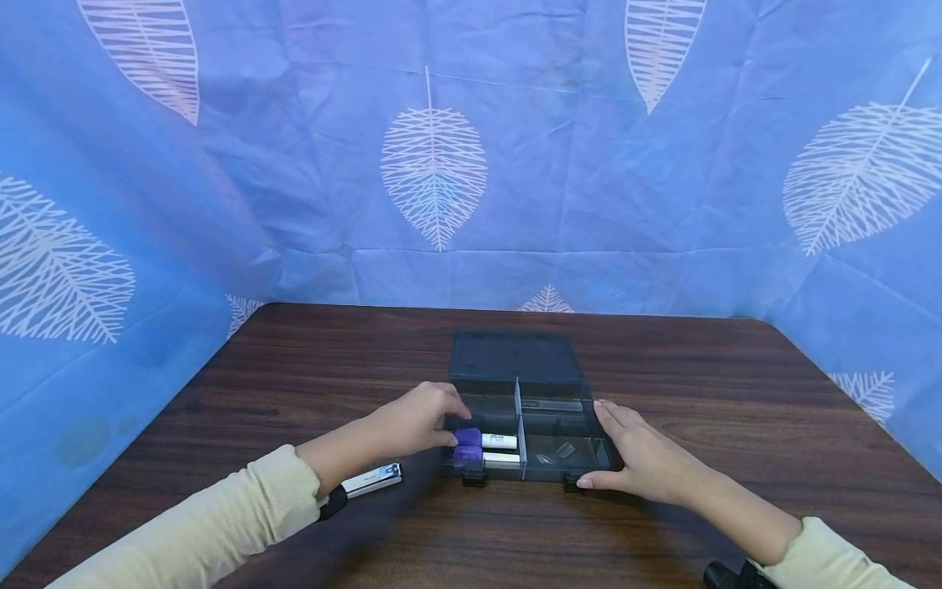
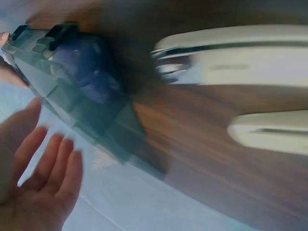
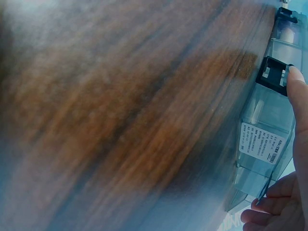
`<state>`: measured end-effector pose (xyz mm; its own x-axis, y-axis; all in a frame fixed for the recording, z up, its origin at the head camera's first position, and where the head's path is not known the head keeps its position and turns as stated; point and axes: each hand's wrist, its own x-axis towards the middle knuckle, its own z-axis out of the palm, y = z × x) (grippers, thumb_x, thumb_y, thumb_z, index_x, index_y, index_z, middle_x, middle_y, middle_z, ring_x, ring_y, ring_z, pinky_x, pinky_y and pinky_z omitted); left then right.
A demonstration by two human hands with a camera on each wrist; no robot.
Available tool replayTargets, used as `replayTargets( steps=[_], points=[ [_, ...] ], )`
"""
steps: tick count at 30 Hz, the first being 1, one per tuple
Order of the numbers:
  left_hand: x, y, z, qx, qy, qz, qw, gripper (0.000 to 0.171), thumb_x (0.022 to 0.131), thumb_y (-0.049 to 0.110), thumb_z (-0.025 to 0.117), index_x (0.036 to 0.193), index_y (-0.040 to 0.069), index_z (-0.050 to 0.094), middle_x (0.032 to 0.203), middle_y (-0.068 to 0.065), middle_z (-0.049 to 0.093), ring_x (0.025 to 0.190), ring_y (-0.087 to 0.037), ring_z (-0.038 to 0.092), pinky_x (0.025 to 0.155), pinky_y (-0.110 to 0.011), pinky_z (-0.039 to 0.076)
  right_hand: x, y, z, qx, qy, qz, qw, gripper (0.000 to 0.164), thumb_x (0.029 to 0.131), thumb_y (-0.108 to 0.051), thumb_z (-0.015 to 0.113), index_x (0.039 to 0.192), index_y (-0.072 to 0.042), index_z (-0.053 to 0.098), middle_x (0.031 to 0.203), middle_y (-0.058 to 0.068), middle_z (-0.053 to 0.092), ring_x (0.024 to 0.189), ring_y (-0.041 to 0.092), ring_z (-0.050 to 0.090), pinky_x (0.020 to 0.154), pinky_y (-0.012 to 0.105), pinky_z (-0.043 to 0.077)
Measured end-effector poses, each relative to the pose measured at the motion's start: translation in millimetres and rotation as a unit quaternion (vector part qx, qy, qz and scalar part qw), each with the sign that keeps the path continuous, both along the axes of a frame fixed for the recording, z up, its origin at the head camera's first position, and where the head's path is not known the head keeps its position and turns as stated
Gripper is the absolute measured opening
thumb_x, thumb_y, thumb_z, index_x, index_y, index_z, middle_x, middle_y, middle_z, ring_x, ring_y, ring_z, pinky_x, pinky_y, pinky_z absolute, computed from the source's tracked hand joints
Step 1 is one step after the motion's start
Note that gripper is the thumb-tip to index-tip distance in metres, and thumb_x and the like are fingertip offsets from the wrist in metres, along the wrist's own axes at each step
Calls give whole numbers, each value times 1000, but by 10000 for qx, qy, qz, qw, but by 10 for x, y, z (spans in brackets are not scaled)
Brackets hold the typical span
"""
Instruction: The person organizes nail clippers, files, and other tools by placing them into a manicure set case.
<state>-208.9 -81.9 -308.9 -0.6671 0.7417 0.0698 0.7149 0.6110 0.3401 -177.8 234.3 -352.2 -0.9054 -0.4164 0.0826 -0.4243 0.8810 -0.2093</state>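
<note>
A clear dark-grey plastic box (image 1: pixel 558 468) with dividers lies on the table, its lid (image 1: pixel 511 356) folded back. Two purple-and-white sticks, one behind the other (image 1: pixel 499 442), lie in its front left compartment; their exact kind is unclear. My left hand (image 1: pixel 425 417) hovers at the box's left side, thumb close to the purple ends. Its fingers (image 2: pixel 48 166) look loosely extended with nothing between them. My right hand (image 1: pixel 648 458) grips the box's right front corner, thumb by a black latch (image 3: pixel 274 76) and fingers along the side wall.
Left of the box lies a white stapler-like object (image 1: pixel 373 480) with a metal end; a second white rounded object (image 2: pixel 272 131) lies beside it in the left wrist view. Small clear pieces (image 1: pixel 565 450) sit in the front right compartment. A blue leaf-patterned cloth (image 1: pixel 316 180) hangs around the wooden table (image 1: pixel 706 368).
</note>
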Motion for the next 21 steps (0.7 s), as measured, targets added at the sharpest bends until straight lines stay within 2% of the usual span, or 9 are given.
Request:
replayTargets(
  steps=[3,5,6,11,16,21],
  points=[
    [71,-183,-54,613,260,204,9976,29,81,7,69,108,-3,66,104,-13,62,75,-16,60,67,-23,52,3,-5,19,-12,-14,10,10000,110,71,-72,57,138,11,32,141,32,35,128,47,36,96,58,38],
    [129,-304,-107,917,469,377,9940,29,82,10,69,108,-1,66,103,-12,63,89,-23,63,72,-28,54,3,-6,33,-17,-18,32,10000,110,71,-72,57,138,11,32,141,32,35,128,48,35,96,58,39],
    [160,-357,-135,1066,531,481,9917,29,82,11,70,108,-1,66,104,-12,63,91,-24,63,73,-31,55,2,-5,37,-16,-28,33,10000,110,71,-72,57,139,11,32,141,32,34,128,48,35,96,59,38],
    [310,-599,-284,1564,881,949,9792,30,80,13,71,108,2,66,103,-8,63,93,-23,64,76,-36,54,3,1,46,37,-43,42,10000,110,71,-73,56,139,10,31,142,32,34,128,49,35,95,59,38],
    [436,-759,-415,1736,949,1392,9703,32,78,15,73,107,2,67,104,-6,65,95,-23,64,76,-36,54,11,-2,36,34,-51,4,10000,110,71,-73,57,139,10,31,141,32,34,128,49,35,96,60,38],
    [522,-883,-499,1631,786,1635,9698,32,76,13,74,104,0,67,102,-7,66,88,-23,65,71,-32,55,17,-12,26,32,-77,-23,10000,111,71,-74,56,140,9,31,142,31,34,128,49,35,95,60,38]
  ],
)
